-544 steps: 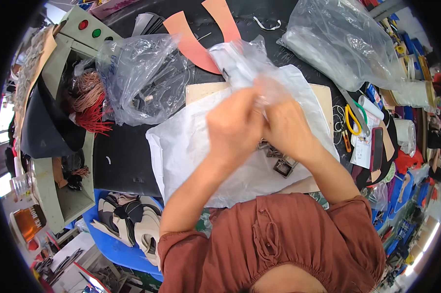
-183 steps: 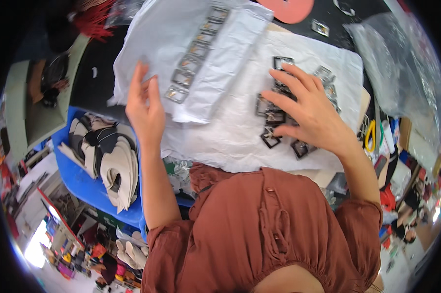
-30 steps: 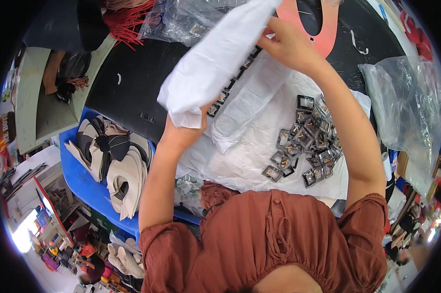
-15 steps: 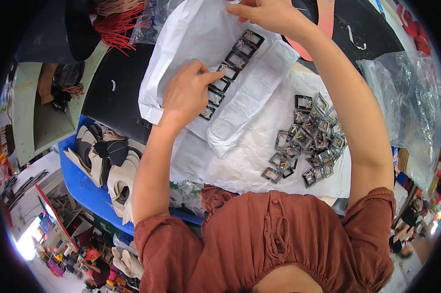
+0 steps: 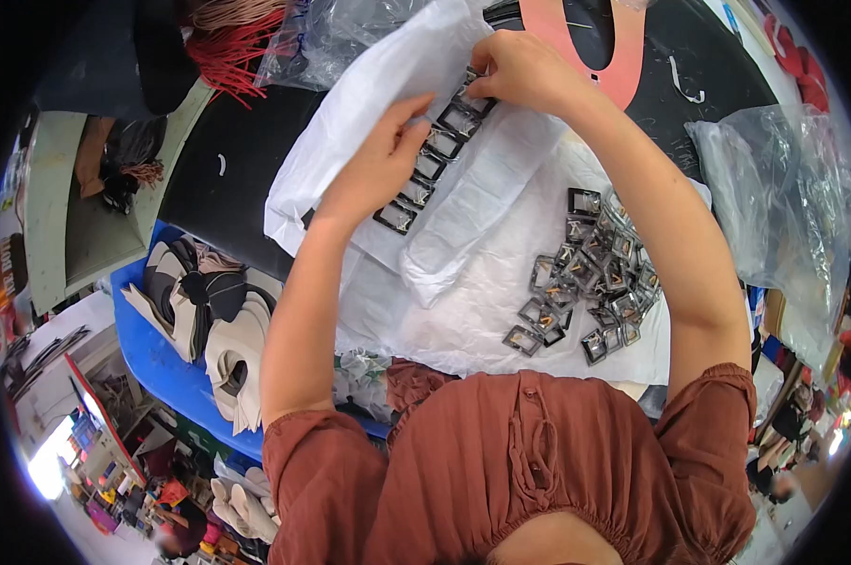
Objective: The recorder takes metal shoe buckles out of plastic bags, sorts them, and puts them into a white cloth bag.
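Observation:
A row of black rectangular buckles [image 5: 429, 167] lies slantwise on white tissue paper [image 5: 340, 141]. My left hand [image 5: 373, 169] is over the paper at the row's left side. Its thumb and index finger are apart, with the thumb close to the middle buckles. At the row's far end, my right hand [image 5: 529, 73] has its fingers closed on the end buckle, which they partly hide. A folded strip of the same paper [image 5: 472, 221] runs along the row's right side. Nearer me, to the right, a loose heap of similar buckles [image 5: 599, 268] rests on white paper.
Clear plastic bags lie at the right [image 5: 774, 198] and far left [image 5: 350, 47]. A pink U-shaped piece [image 5: 623, 71] is on the black surface beyond my right hand. To the left, a blue bin [image 5: 152, 348] holds beige and black cut pieces [image 5: 232, 358].
My right hand has come down from the paper's far edge onto the row's far end. My left hand has shifted slightly, its index finger lifting off the buckles. The paper's far edge has folded inward.

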`<state>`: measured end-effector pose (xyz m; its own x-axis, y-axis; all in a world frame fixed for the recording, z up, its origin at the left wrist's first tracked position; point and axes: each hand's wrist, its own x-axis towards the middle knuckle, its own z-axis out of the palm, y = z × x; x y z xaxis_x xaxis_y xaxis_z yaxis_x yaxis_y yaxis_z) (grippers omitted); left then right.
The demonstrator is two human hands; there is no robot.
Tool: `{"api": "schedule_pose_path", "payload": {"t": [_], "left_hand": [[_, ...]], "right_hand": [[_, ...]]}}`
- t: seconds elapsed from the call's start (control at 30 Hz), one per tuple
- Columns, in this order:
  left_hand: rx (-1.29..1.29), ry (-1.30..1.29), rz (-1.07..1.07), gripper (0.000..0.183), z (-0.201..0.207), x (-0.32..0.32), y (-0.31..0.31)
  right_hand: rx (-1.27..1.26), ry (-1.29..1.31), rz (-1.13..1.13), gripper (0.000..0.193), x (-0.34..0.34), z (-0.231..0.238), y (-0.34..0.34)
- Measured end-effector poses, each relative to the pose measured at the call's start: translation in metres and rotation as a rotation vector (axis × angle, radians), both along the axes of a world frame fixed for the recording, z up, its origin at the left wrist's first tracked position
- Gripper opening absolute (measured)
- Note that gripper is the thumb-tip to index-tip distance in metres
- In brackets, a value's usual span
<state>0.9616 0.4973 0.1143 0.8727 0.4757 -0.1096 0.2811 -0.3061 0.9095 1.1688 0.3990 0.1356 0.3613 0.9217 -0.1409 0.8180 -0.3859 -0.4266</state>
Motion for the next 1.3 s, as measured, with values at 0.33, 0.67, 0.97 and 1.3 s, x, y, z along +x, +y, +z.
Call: {"api": "schedule_pose_path", "payload": {"t": [0.33, 0.67, 0.97, 1.3], "left_hand": [[0.365, 0.083, -0.048, 0.044, -0.011, -0.035, 0.019], [-0.116, 0.1, -0.272, 0.021, 0.005, -0.04, 0.02], [-0.367, -0.059, -0.132, 0.018, 0.051, -0.057, -0.002], [-0.53, 0.407, -0.297, 0.037, 0.051, -0.062, -0.127]], "right_hand": [[0.33, 0.394, 0.075, 0.029, -0.028, 0.028, -0.004], [0.347, 0.627, 0.072, 0.02, -0.053, 0.11, -0.016], [0.482, 0.867, -0.191, 0.014, -0.048, 0.146, -0.075], [0.04, 0.922, -0.432, 0.019, -0.017, 0.068, -0.197]]}}
